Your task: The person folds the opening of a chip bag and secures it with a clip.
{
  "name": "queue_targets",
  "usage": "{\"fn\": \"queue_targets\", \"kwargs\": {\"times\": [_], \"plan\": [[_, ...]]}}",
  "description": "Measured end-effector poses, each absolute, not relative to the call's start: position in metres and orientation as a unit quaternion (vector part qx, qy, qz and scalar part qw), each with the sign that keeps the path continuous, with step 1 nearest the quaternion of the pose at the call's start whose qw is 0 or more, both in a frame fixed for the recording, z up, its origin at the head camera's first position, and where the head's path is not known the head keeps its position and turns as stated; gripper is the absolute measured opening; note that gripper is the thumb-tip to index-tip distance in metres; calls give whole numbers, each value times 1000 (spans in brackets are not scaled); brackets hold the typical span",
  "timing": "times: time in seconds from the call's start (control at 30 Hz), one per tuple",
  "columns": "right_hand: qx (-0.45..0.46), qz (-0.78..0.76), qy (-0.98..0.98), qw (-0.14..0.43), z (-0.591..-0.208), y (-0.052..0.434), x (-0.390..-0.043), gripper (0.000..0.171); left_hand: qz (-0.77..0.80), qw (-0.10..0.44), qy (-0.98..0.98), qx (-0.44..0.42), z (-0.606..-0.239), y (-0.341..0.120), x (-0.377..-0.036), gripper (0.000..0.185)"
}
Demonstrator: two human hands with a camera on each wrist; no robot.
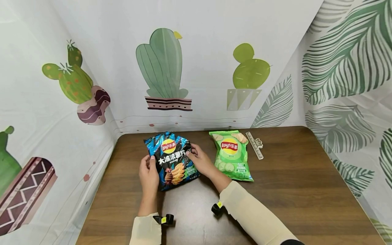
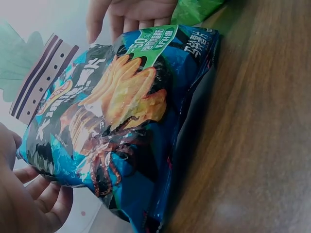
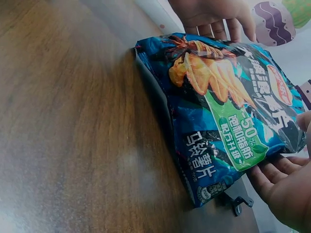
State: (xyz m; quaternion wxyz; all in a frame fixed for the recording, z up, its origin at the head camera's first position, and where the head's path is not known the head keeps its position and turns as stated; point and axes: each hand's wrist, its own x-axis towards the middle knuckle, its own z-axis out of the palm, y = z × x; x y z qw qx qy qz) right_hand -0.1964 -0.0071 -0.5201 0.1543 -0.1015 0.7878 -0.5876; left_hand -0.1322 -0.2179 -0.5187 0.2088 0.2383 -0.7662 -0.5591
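A glossy dark-blue foil bag of ridged potato chips (image 1: 171, 160) lies face up on the dark wood-grain worktop (image 1: 291, 190), toward its back and a little left of centre, held between both hands. The left hand (image 1: 149, 175) cups the bag's left edge with its fingers curled round it, thumb on the printed face; the right hand (image 1: 200, 161) takes the right edge the same way, fingertips pinching the foil near the upper corner. In the left wrist view the bag (image 2: 121, 126) looks puffed with air, its side seam standing up off the wood, and the right wrist view shows the same plump bag (image 3: 218, 116) with the hand's fingers tucked beneath its edge. I judge it very light, soft and crinkly, with slick foil that can slide under a loose grip, and contents that would break if squeezed; the flat crimped seams at the ends or the side edges look the safest places to take hold. Just to its right, apart from it, lies a light-green foil bag of chips (image 1: 232, 154), and beside that a slim pale comb-like strip (image 1: 255, 145). The count: two chip bags, one strip, two hands. White cloth printed with cacti and leaves (image 1: 183, 68) surrounds the worktop.
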Motion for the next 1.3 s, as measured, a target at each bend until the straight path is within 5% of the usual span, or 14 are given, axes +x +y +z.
{"fn": "queue_targets", "kwargs": {"times": [0.5,1.3], "plan": [[-130,-605,773,142,-521,-4,-198,47,-568,232,-756,227,-511,-223,-133,48],[-115,-613,768,145,-519,-4,-193,47,-521,308,-776,177,-471,-231,-145,36]]}}
